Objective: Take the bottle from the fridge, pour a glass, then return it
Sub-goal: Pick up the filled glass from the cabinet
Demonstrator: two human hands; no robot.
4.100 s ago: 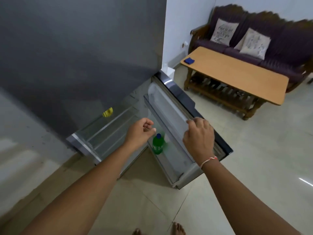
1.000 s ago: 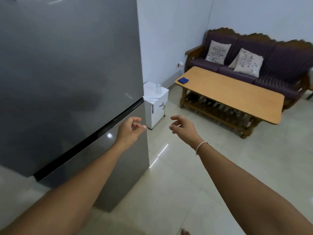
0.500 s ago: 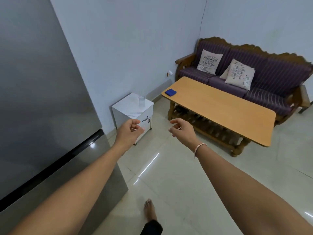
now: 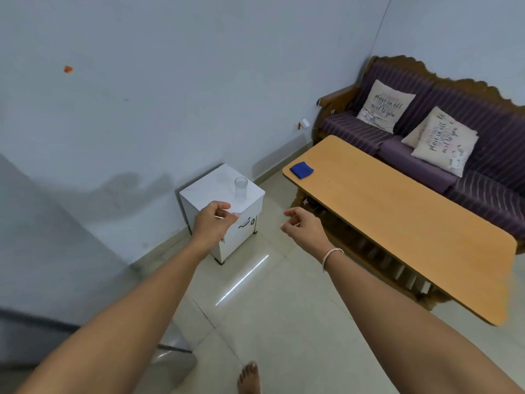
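A clear drinking glass (image 4: 241, 186) stands upright on a small white cabinet (image 4: 210, 191) against the wall. My left hand (image 4: 213, 224) hovers in front of the cabinet's near edge, just short of the glass, its fingers curled in on nothing. My right hand (image 4: 302, 227) hangs in the air to the right of the cabinet, loosely open and empty. The grey fridge (image 4: 42, 257) fills the lower left, and its door is closed. The bottle is not in view.
A long wooden coffee table (image 4: 397, 223) stands to the right with a blue cloth (image 4: 301, 169) on its near corner. Behind it is a purple sofa (image 4: 426, 166) with two cushions. My bare foot (image 4: 249, 378) is on the tiled floor.
Four seconds ago the fridge door stood open with a green bottle in its shelf. The door is closed now, and my view has swung right to the cabinet. Both hands stay empty.
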